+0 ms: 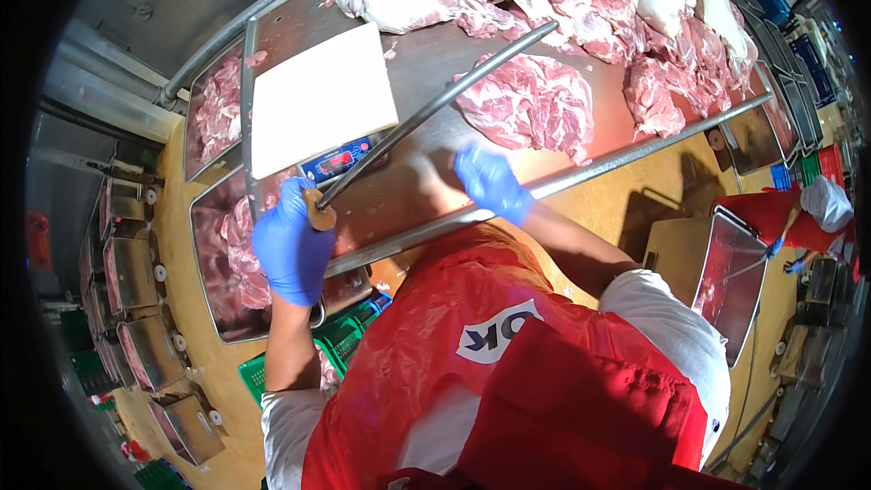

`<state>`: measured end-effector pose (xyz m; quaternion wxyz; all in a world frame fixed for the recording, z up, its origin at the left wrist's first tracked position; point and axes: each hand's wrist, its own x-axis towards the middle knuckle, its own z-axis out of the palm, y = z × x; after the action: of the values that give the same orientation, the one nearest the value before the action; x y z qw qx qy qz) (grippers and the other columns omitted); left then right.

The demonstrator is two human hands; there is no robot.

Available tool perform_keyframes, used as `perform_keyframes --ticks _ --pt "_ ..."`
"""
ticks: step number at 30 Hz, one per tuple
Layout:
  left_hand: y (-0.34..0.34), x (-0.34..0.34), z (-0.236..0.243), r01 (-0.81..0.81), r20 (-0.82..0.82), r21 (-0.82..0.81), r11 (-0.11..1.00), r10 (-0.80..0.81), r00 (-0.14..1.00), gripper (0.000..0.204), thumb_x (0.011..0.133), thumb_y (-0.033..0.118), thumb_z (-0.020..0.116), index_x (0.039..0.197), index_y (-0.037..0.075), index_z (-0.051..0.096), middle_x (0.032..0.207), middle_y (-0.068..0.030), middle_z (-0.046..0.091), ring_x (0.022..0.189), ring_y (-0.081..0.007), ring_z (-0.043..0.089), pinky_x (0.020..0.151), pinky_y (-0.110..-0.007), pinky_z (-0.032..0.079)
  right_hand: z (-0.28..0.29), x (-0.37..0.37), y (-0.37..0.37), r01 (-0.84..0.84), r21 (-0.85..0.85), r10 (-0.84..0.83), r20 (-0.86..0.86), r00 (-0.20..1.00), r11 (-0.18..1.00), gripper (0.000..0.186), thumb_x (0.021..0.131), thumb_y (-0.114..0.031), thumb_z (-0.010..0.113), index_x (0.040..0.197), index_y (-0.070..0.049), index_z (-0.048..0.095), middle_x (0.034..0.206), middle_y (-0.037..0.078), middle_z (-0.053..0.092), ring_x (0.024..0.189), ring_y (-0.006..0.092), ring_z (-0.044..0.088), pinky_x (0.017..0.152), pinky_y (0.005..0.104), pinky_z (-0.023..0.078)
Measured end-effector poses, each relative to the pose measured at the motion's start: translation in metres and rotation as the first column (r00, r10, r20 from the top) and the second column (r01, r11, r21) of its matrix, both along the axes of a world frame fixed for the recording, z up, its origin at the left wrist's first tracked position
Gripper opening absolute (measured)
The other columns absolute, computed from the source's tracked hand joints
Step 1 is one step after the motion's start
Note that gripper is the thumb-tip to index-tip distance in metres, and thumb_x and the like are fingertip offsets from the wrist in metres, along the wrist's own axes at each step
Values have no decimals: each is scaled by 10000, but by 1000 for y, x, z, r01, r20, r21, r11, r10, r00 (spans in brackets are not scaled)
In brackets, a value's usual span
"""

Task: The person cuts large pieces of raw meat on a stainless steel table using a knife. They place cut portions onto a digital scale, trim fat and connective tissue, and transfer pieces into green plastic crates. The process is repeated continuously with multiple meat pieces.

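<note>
My left hand, in a blue glove, is closed round the brown handle of a sharpening steel. Its long grey rod slants up and right over the metal table. My right hand, also blue-gloved, is above the table's near edge. Its fingers look curled but are blurred by motion; what they hold is too smeared to make out. Just beyond it lies a flat piece of boned raw meat. A white cutting board is left of the rod, with a digital scale by its near edge.
More raw meat is heaped along the table's far side. Metal tubs of meat stand at the left, above a green crate. On the right, a co-worker in red stands by a steel bin.
</note>
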<state>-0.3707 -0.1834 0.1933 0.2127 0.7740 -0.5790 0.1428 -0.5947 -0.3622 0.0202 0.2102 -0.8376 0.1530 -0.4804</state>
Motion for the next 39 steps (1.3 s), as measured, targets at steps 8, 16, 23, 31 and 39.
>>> perform_keyframes --ticks 8,16,23,31,39 --pt "7 -7 2 2 -37 -26 1000 -3 999 203 755 72 705 926 107 602 720 -156 648 664 -367 653 598 -424 513 129 9 -14 -59 506 -208 455 866 861 112 934 -36 551 829 -65 578 731 124 574 634 260 560 559 362 454" --pt "30 48 -53 -107 -538 190 976 194 820 102 791 64 676 864 49 607 653 -157 614 604 -260 660 557 -388 498 -77 -53 5 -124 153 185 -505 843 980 363 1004 -226 507 1299 -25 573 1050 191 679 966 374 670 785 489 550" --pt "23 -38 -60 269 -947 85 959 161 -277 184 799 -28 650 980 -6 629 706 -50 582 539 -124 541 505 -268 443 110 16 60 -263 453 455 -391 800 852 519 878 -44 602 1393 -80 550 926 159 550 909 331 592 832 414 503" --pt "29 -34 -51 341 -964 114 933 187 -189 202 800 -18 663 1000 -10 634 718 -47 589 552 -113 548 508 -270 448 -5 -3 -43 84 407 -108 36 993 910 378 1027 -93 471 1382 24 527 1338 238 594 1231 329 589 1048 399 460" --pt "35 -7 -69 209 -906 185 960 84 415 150 818 89 689 946 61 618 676 -33 634 559 -147 633 524 -310 498 -30 -8 -92 538 208 -485 -256 836 817 400 1031 -133 483 1416 -24 495 1058 242 659 841 303 641 704 458 495"
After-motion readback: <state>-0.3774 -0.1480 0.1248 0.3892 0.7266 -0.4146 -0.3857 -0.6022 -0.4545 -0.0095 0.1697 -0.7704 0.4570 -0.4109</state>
